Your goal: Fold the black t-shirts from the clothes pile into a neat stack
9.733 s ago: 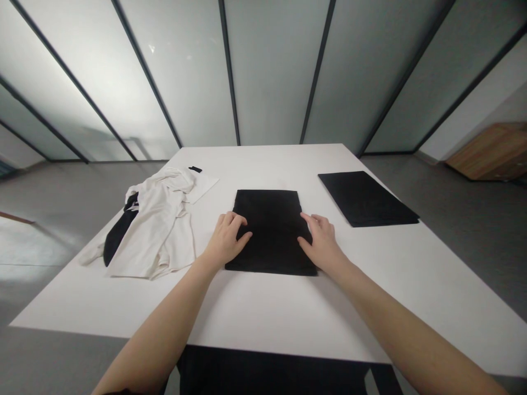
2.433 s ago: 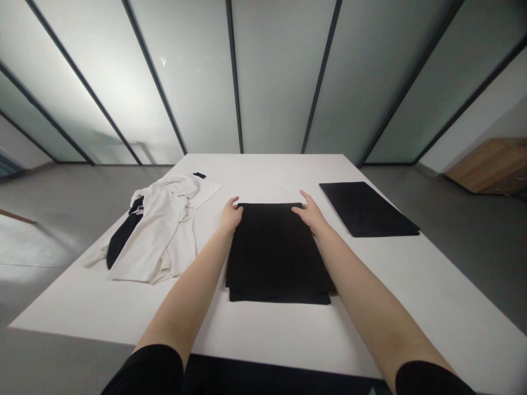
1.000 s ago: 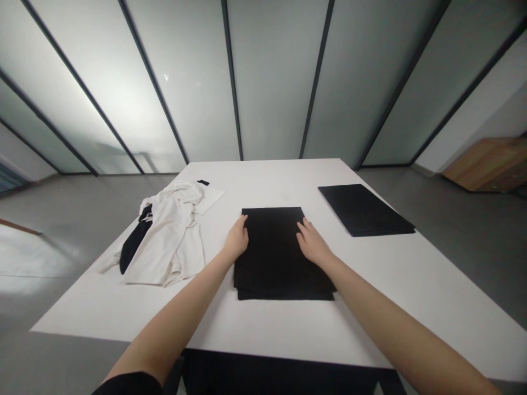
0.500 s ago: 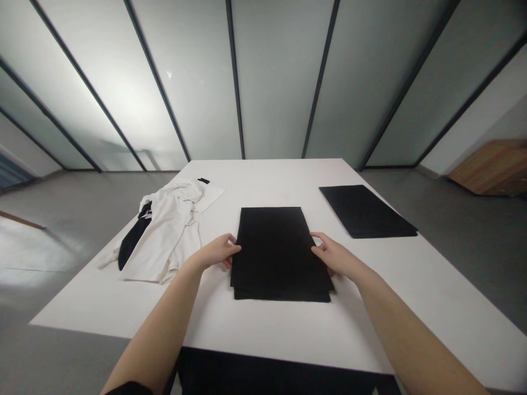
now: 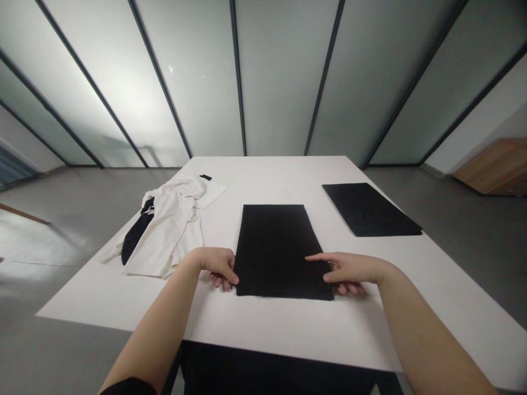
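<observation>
In front of me on the white table lies a flat black rectangular sheet, its layers stacked with the near edges nearly level. I cannot tell whether it is cloth or board. My left hand is closed at its left edge near the front corner, thumb against the edge and the other fingers curled beside it. At the right edge, my right hand pinches near the front corner with the thumb. Its index finger stretches over the top surface, while the remaining fingers curl lower down outside the edge.
Another black stack lies by the table's right edge. To the left is a crumpled white garment with a black piece partly under it. A small black item sits behind. Frosted glass panels stand beyond the table.
Both hands have slid toward me along the sides to the front corners. The upper layer has come nearer and now lines up with the lower one. My right index finger has stretched onto the top.
</observation>
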### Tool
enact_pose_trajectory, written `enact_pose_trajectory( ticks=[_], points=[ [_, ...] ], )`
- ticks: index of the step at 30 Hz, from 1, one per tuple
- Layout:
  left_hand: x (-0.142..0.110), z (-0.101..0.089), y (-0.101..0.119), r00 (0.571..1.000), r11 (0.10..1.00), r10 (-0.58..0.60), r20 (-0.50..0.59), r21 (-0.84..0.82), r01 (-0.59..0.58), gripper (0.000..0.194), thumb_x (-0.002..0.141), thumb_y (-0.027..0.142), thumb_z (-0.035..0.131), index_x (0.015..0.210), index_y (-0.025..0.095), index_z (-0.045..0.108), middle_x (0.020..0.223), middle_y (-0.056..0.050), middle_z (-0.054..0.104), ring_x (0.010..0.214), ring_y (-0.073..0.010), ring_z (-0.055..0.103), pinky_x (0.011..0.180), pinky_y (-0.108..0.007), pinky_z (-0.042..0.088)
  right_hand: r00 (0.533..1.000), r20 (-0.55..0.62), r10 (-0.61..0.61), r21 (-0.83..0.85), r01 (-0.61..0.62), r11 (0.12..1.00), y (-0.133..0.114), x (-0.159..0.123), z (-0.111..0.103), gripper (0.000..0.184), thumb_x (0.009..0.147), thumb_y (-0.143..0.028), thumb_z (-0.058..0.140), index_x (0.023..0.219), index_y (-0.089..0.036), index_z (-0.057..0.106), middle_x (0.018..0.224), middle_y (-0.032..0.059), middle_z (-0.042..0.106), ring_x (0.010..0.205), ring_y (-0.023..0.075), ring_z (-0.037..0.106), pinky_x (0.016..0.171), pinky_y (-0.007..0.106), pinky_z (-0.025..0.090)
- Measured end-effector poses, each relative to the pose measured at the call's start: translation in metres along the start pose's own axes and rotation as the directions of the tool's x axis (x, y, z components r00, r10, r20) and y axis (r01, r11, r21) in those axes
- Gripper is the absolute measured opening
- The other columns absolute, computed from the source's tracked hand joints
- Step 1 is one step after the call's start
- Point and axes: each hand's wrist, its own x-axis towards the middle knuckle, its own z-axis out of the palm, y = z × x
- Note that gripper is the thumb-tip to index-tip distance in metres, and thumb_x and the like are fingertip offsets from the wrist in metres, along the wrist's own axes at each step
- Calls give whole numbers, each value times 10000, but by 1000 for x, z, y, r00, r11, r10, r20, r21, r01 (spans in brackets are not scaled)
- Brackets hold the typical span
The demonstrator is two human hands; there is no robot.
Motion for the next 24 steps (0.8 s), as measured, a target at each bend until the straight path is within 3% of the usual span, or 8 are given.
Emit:
enact_pose_trajectory(
  ticks=[3,5,10,12,15,19,21,24],
  points=[
    [-2,0,2,995,1000,14,-94,2,-14,493,781,643,825,669,164,775,765,-133,807,504,-156,652,409,-221,395,997,-63,-47,-13,46,999,1,0,-2,856,919,-392,788,1680,-216,437,612,-34,643,502,130,601,465,198,485],
    [0,0,4,974,999,25,-226,-32,-33,613,848,739,728,652,158,735,739,-145,794,539,-173,683,443,-232,447,969,-233,-76,-4,77,997,0,4,0,688,962,-422,750,1581,-209,541,694,-11,650,602,147,652,523,216,532],
    [10,1,7,876,977,-60,-479,-210,-48,535,882,708,726,829,178,683,681,-91,753,607,-220,742,521,-268,544,784,-620,-25,68,86,994,3,28,5,527,1044,-410,646,1505,-232,464,837,-3,640,689,162,682,562,240,575],
    [14,3,11,805,965,-95,-586,-252,-70,428,922,611,729,932,187,669,664,-49,728,593,-213,734,535,-273,556,765,-644,-10,76,78,994,7,35,5,588,1038,-414,662,1532,-242,393,817,-21,636,620,158,661,522,244,551],
    [20,7,20,660,972,-143,-738,-229,-45,309,978,497,685,1004,191,653,637,-24,695,577,-212,717,558,-283,546,811,-584,-26,8,38,999,9,35,6,598,989,-446,742,1455,-213,449,761,-30,647,520,151,622,458,236,477],
    [29,15,33,436,988,9,-900,76,136,292,972,451,686,825,204,637,727,-83,726,735,-252,744,671,-316,509,879,-473,-54,-143,-16,990,0,27,11,419,925,-505,807,1121,-178,633,680,9,677,452,158,586,417,255,381],
    [33,20,36,396,966,104,-912,187,177,300,968,441,680,782,218,608,802,-99,737,837,-273,743,724,-331,492,863,-494,-106,-167,25,986,-6,27,14,348,943,-508,776,995,-180,670,751,63,734,533,182,644,465,267,421],
    [37,25,37,392,971,152,-907,212,114,236,980,399,641,830,230,573,846,-77,715,858,-259,712,751,-334,475,765,-618,-181,-192,76,978,-13,32,19,258,963,-439,739,954,-187,684,925,115,783,777,233,730,612,277,517]
  ],
)
